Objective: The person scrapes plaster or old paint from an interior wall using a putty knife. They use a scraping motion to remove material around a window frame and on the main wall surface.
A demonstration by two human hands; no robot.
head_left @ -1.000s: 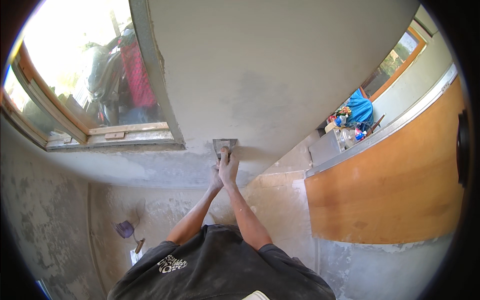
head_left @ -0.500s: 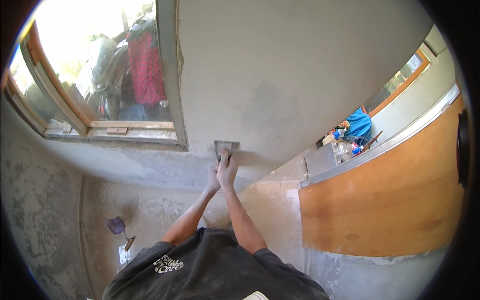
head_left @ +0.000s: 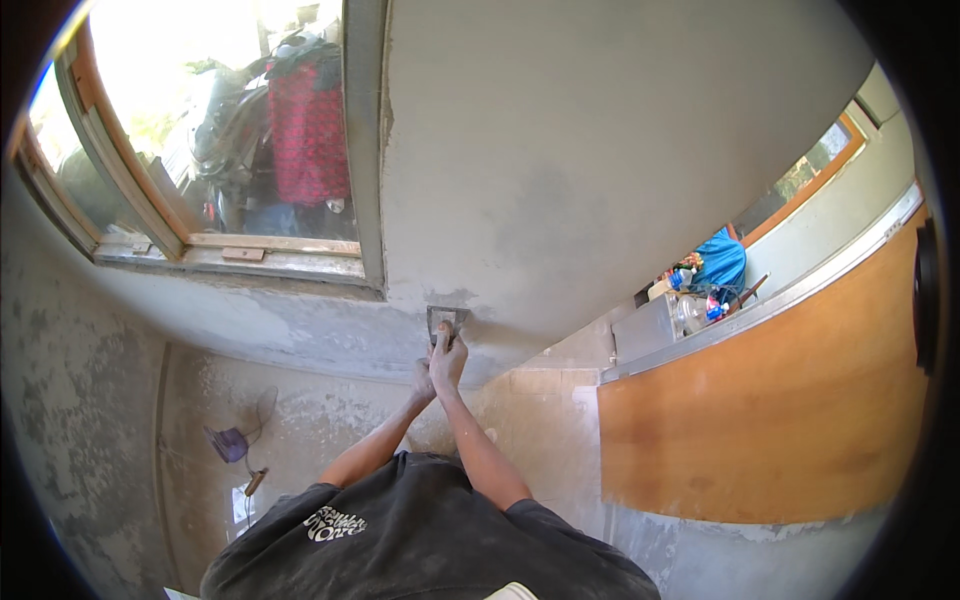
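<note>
A wide-bladed putty knife (head_left: pixel 436 317) lies against the grey plastered wall (head_left: pixel 620 140), just right of and below the window's lower corner. My right hand (head_left: pixel 449 364) is closed around it, a finger stretched up along the blade. Tucked close behind, to the left and lower, is my left hand (head_left: pixel 424 378). Its fingers look curled, but they are partly hidden by the right hand, so what they hold does not show. A darker grey smear (head_left: pixel 455 298) marks the wall just above the blade.
A framed window (head_left: pixel 240 255) fills the upper left. On the right stand an orange-brown wooden panel (head_left: pixel 750 420) and a grey box (head_left: pixel 642 333) near bottles and blue cloth (head_left: pixel 722 260). A purple object (head_left: pixel 228 444) and a brown-handled tool (head_left: pixel 256 481) lie at lower left.
Both hands and the putty knife have moved down the wall and slightly left. More of the dark smear shows above the blade. The view has shifted a little.
</note>
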